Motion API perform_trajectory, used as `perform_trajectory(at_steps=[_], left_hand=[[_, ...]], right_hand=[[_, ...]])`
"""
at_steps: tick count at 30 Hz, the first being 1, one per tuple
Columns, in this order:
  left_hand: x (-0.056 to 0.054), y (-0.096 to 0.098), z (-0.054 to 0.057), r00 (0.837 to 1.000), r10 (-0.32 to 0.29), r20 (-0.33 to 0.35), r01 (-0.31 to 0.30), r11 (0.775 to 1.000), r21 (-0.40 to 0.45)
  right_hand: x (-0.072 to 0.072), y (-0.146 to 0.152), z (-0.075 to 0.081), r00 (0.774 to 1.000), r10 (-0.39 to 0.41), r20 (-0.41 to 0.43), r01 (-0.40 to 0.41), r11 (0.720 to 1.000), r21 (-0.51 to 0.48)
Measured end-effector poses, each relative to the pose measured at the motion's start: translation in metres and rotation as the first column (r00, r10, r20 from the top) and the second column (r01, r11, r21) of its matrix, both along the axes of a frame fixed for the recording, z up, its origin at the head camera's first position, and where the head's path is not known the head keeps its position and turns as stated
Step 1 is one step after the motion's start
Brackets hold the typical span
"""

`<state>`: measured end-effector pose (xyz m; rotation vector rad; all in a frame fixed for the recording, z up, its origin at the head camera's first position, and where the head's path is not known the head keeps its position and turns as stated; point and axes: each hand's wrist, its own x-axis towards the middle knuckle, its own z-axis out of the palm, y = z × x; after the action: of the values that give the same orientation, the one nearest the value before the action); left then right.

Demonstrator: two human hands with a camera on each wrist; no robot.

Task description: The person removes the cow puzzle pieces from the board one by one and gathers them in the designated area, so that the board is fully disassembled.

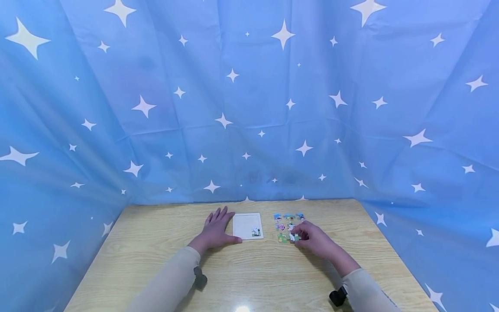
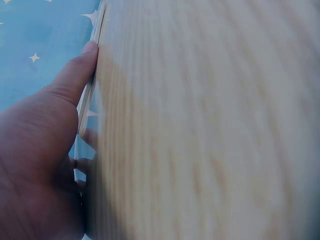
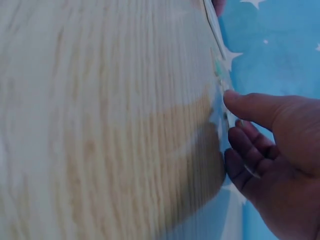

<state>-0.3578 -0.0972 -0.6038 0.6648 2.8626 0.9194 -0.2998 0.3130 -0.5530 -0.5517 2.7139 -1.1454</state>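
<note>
A square white puzzle tray lies on the table, one picture piece in its near right corner. My left hand spans the tray's left side, thumb at the near edge and fingers stretched toward the far corner. The left wrist view shows the thumb against the tray's thin edge. To the right of the tray, my right hand pinches a puzzle piece between thumb and fingers at the near end of the loose pieces. The right wrist view has this hand low by the tabletop, fingers curled.
Several colourful loose puzzle pieces lie in rows right of the tray. The wooden table is backed by a blue curtain with white stars, which also hangs along both sides.
</note>
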Motion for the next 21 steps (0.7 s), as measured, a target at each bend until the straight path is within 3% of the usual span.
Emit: perform_trajectory(at_steps=[9, 21], left_hand=[[-0.002, 0.000, -0.002, 1.000, -0.005, -0.004, 0.005, 1.000, 0.001], [0.006, 0.001, 0.010, 1.000, -0.020, 0.000, 0.020, 1.000, -0.008]], right_hand=[[-0.001, 0.000, -0.001, 1.000, 0.007, 0.010, -0.008, 0.999, 0.032], [-0.006, 0.002, -0.001, 0.999, 0.021, 0.034, -0.022, 0.999, 0.035]])
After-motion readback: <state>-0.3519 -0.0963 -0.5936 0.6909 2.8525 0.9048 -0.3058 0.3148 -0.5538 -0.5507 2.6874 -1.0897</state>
